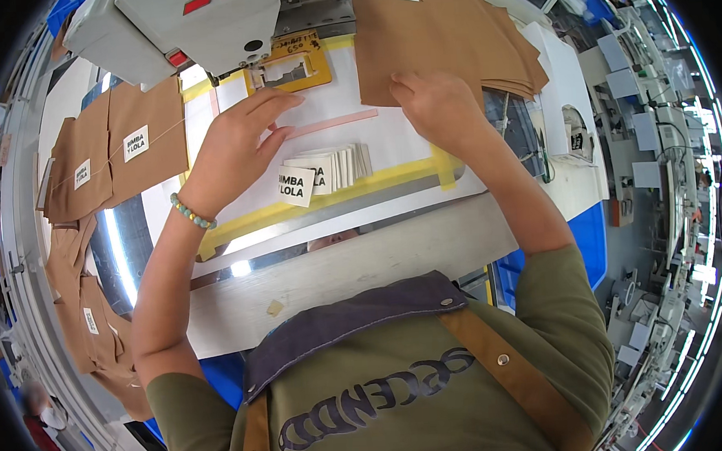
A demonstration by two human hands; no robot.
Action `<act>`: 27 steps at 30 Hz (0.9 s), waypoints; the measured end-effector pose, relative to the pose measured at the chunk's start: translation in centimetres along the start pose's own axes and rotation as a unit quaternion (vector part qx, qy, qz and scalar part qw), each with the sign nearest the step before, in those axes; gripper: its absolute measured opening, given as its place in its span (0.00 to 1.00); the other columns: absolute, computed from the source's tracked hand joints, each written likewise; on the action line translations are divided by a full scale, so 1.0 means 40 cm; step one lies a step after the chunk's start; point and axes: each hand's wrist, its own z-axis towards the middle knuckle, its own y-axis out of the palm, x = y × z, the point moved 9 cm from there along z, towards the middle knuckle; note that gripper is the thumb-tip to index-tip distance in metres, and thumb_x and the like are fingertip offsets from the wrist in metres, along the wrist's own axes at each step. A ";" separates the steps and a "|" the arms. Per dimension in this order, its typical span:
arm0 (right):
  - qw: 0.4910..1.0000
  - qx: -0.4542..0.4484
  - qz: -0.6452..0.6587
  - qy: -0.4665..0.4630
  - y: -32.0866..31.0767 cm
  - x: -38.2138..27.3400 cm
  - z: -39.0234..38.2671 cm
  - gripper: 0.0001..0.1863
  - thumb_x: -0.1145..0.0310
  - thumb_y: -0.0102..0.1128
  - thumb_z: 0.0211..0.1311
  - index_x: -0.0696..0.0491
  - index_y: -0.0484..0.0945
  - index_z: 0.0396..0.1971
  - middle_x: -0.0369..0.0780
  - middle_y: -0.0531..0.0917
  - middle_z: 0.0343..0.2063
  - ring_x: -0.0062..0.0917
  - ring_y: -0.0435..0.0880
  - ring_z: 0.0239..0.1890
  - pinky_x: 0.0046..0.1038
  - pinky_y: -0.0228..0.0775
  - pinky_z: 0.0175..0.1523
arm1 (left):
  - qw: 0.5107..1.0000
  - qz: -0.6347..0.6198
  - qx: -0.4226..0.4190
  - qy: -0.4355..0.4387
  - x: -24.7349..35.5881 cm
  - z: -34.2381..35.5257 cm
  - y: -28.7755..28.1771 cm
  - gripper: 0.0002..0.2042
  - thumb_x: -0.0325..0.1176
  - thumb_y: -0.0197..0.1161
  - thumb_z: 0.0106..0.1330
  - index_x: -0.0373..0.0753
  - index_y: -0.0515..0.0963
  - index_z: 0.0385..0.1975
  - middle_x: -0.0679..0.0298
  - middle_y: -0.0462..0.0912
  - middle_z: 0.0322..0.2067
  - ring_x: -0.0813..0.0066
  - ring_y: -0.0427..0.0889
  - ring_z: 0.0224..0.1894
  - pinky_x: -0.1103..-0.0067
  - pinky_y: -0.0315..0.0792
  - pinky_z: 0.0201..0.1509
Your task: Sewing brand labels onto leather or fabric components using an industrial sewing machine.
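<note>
My right hand (443, 111) pinches the near-left corner of the top brown flat panel (417, 43), which lies on a fanned stack at the back right. My left hand (241, 142) hovers over the white work surface (237, 195), thumb and fingers apart, holding nothing. Between the hands runs a thin pink strip (339, 121). Nearer me lies a fanned row of white square labels (346, 167) with dark print; one label (295, 188) lies in front. Beyond my left hand, a yellow-edged frame (319, 71) sits under the sewing machine head (228, 28).
Brown panels with white labels (157, 150) lie at the left, with a thread running across them. More brown pieces (93, 337) hang over the table's left side. Yellow tape (255, 223) borders the work surface. A blue bin (595, 246) stands below at the right.
</note>
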 end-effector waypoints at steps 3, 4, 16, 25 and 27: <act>1.000 0.024 0.020 0.001 -0.015 0.015 0.002 0.11 0.73 0.67 0.63 0.58 0.88 0.44 0.41 0.90 0.47 0.38 0.89 0.43 0.39 0.83 0.47 | 1.000 -0.013 0.001 0.018 0.023 0.022 0.015 0.21 0.21 0.71 0.68 0.40 0.84 0.61 0.61 0.88 0.58 0.66 0.88 0.41 0.75 0.83 0.40; 0.998 0.051 0.042 -0.014 -0.039 0.007 0.011 0.11 0.74 0.66 0.64 0.59 0.88 0.45 0.41 0.90 0.46 0.38 0.89 0.42 0.39 0.84 0.46 | 1.000 -0.010 0.003 0.028 0.031 0.021 0.016 0.20 0.21 0.71 0.68 0.40 0.85 0.61 0.62 0.88 0.59 0.66 0.89 0.41 0.75 0.82 0.40; 0.989 0.143 -0.013 -0.024 -0.071 -0.009 -0.004 0.05 0.76 0.66 0.52 0.51 0.82 0.29 0.35 0.82 0.31 0.29 0.86 0.37 0.32 0.80 0.37 | 0.999 0.014 -0.004 0.046 0.059 0.038 0.021 0.19 0.22 0.71 0.68 0.39 0.85 0.59 0.62 0.87 0.59 0.61 0.89 0.48 0.71 0.85 0.49; 0.958 0.207 0.013 -0.196 -0.093 -0.151 0.022 0.07 0.71 0.68 0.54 0.49 0.83 0.34 0.36 0.89 0.43 0.29 0.88 0.47 0.29 0.80 0.46 | 0.972 0.172 -0.004 0.163 0.119 0.080 0.089 0.09 0.24 0.67 0.62 0.36 0.84 0.42 0.61 0.86 0.43 0.60 0.86 0.48 0.69 0.83 0.53; 0.956 0.213 0.011 -0.201 -0.109 -0.153 0.019 0.07 0.71 0.69 0.55 0.50 0.83 0.35 0.36 0.90 0.47 0.29 0.88 0.50 0.29 0.81 0.49 | 0.968 0.192 -0.020 0.161 0.100 0.073 0.098 0.07 0.24 0.66 0.61 0.37 0.83 0.38 0.61 0.84 0.40 0.60 0.86 0.46 0.69 0.83 0.52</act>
